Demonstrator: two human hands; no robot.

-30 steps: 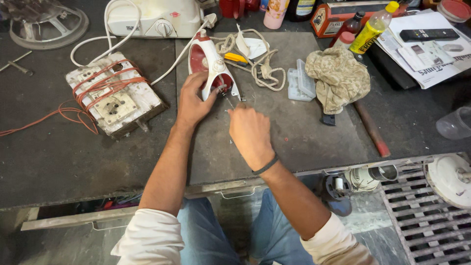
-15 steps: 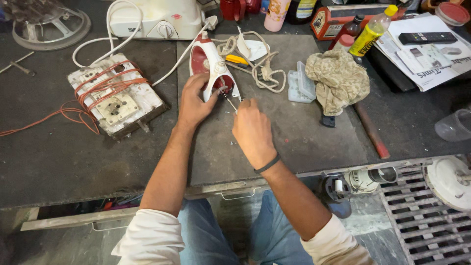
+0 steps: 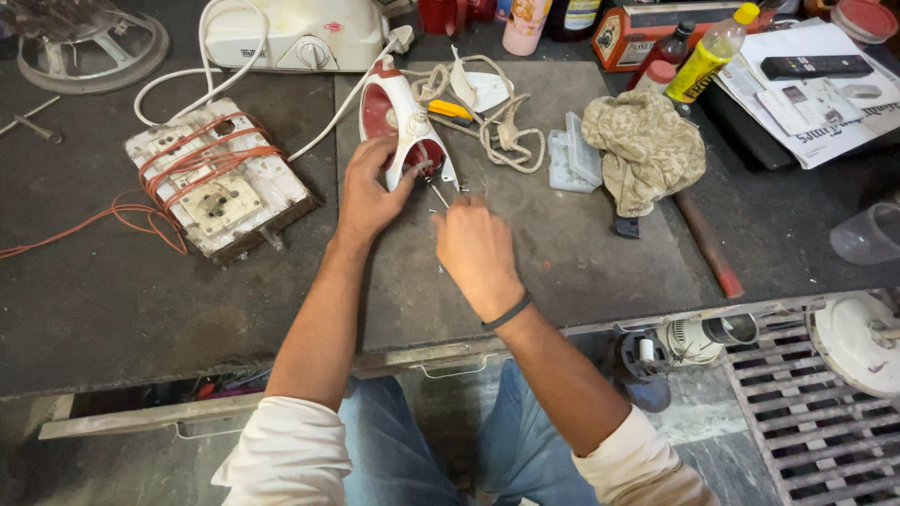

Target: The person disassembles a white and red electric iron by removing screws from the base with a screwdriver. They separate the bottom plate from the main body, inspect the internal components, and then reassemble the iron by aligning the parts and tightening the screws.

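Little has changed over the last second. The left hand stays curled around the near end of the red-and-white clothes iron, and the right hand stays closed on a thin screwdriver. The one shift is small: the right hand has crept a touch toward the iron, so the tool's tip now sits right at the iron's rear end. The screw work at the back of the iron appears to be under way rather than finished; the casing still looks closed.

Going left to right across the dark table: at about 10 o'clock from the hands lies a white switchboard block wound with orange wire, well apart from both hands. The left hand grips the iron, fingers wrapped round its tail and thumb on the near side, holding it steady. The iron lies at 12 o'clock from that hand, nose pointing away, and its white cord loops off toward 11 o'clock. The right hand sits just beside the left, at about 4 o'clock from the iron's rear, fingers pinched narrow on the screwdriver, which slants up toward 11 o'clock. Farther right, at 2 o'clock, rest a coiled beige cord, a small clear plastic box and a crumpled cloth.
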